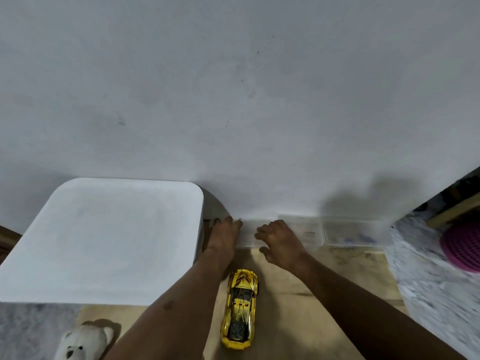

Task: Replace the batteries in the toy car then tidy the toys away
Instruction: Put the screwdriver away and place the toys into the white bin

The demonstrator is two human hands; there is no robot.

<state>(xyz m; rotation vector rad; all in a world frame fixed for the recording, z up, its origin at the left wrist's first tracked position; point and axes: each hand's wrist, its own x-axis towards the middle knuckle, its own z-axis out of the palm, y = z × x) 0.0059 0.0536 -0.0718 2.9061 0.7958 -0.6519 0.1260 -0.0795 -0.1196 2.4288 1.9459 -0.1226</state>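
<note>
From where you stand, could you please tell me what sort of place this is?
Probably a home room: a shiny yellow toy car and a white plush bear lie on the floor, with clear plastic storage boxes against the plain white wall.

On the floor (298, 320) lie a toy car (240, 307), plush bear (80, 341), perhaps clear boxes (348, 232).

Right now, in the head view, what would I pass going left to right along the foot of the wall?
In order: white bin → left hand → right hand → clear box → purple ribbed object. The toy car and teddy bear overlap others sideways, so they are left out.
</note>
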